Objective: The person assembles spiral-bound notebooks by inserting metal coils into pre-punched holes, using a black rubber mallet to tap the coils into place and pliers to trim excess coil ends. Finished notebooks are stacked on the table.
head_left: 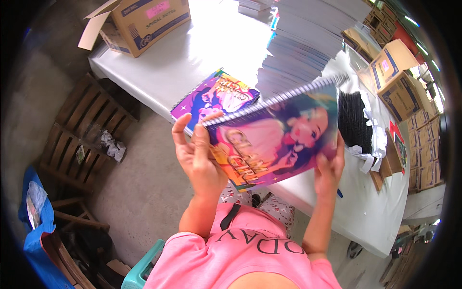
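Note:
A spiral notebook point(275, 144) with a purple cover and a cartoon figure hangs tilted above the table's near edge, its wire coil along the far side. My left hand point(199, 161) pinches its left end near the coil, thumb on the cover. At the right end my right hand point(328, 171) grips the edge, its fingers partly behind the book. A matching spiral notebook point(211, 96) lies face up on the white table point(144, 72), beyond my left hand and partly covered by the held one. The held cover is slightly blurred.
Stacked sheets point(308, 48) rise behind the notebook. Right of them lie black binding coils point(355, 120) among white paper. An open cardboard box point(149, 24) stands at the far left; more boxes point(397, 72) are at right. Wooden pallets point(86, 130) and a teal stool point(144, 267) are at left.

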